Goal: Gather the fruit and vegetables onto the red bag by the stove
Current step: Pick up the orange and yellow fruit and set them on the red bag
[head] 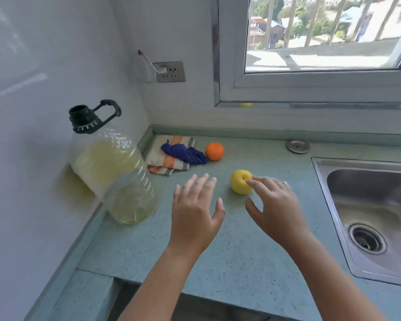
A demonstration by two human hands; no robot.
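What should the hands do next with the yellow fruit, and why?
Probably close the right hand around the yellow fruit. Its fingertips already touch the fruit, the hand is open, and the fruit sits loose on the counter. The left hand hovers empty.

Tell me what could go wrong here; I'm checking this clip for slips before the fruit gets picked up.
The right hand is open, its fingers only at the yellow fruit's side, so a nudge might roll it along the smooth counter toward the sink. The orange sits against the blue cloth, which could snag. The left hand may bump the oil bottle.
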